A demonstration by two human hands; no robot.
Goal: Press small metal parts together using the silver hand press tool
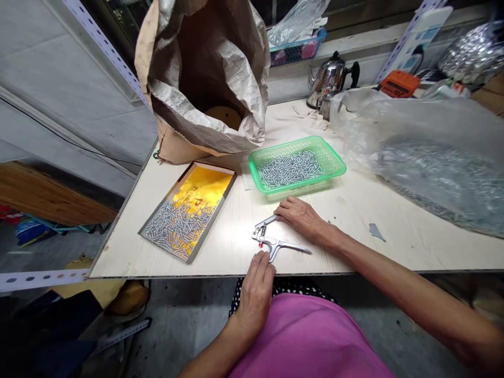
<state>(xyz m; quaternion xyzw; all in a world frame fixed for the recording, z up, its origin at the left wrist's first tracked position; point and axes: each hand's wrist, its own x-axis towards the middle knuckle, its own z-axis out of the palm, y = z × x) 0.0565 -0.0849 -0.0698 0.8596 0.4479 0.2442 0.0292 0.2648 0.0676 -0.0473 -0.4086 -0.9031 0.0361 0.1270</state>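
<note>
A metal plier-like hand tool [273, 239] lies on the pale table [394, 231] near its front edge. My right hand [301, 216] rests flat on the table, fingers stretched out and touching the tool's upper handle. My left hand [255, 294] is at the table's front edge, its fingertips against the tool's lower jaw, fingers extended and holding nothing. A green plastic basket [334, 160] with several small metal pieces stands just beyond the right hand. To the left lies a shallow yellow-lined box lid [205, 186] with several more of the same pieces.
A large crumpled paper sack [205, 79] stands open at the back left. A clear plastic bag [433, 157] of metal parts covers the right side. A steel kettle [328, 79] and a blue basket [299, 50] sit at the back.
</note>
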